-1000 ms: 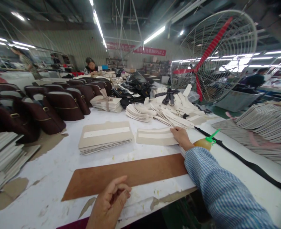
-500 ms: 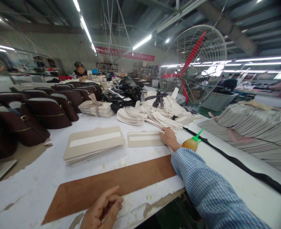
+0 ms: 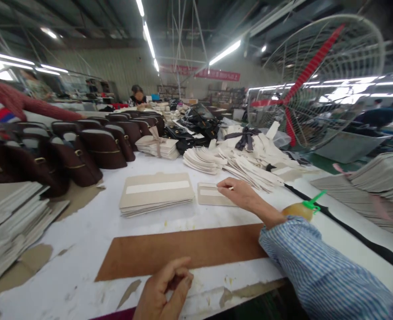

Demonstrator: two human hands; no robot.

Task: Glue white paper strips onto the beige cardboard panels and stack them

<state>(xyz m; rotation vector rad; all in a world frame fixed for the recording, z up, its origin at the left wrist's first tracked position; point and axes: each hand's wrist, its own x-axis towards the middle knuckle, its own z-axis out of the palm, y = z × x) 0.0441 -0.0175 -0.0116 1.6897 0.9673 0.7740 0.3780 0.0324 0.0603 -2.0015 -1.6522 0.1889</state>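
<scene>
My right hand point(image 3: 241, 194) in a blue striped sleeve reaches across the white table point(image 3: 90, 240) and lies on a beige card piece with a white strip point(image 3: 210, 194), fingers pinched on the strip's end. Left of that piece sits a stack of the same beige pieces point(image 3: 156, 193). My left hand point(image 3: 165, 289) rests at the near table edge, fingers curled with thumb against forefinger; whether it holds anything is hidden. A long brown board point(image 3: 183, 249) lies flat between the hands.
A yellow glue bottle with a green nozzle point(image 3: 301, 208) stands by my right forearm. Dark brown bags point(image 3: 93, 149) line the left; grey card stacks point(image 3: 10, 222) sit at the near left and far right point(image 3: 379, 182). A big red-bladed fan point(image 3: 316, 80) stands behind. A person sits far back.
My right hand has slid left along the beige piece from its right end toward its middle and now pinches the white strip. The left hand stays curled at the table edge.
</scene>
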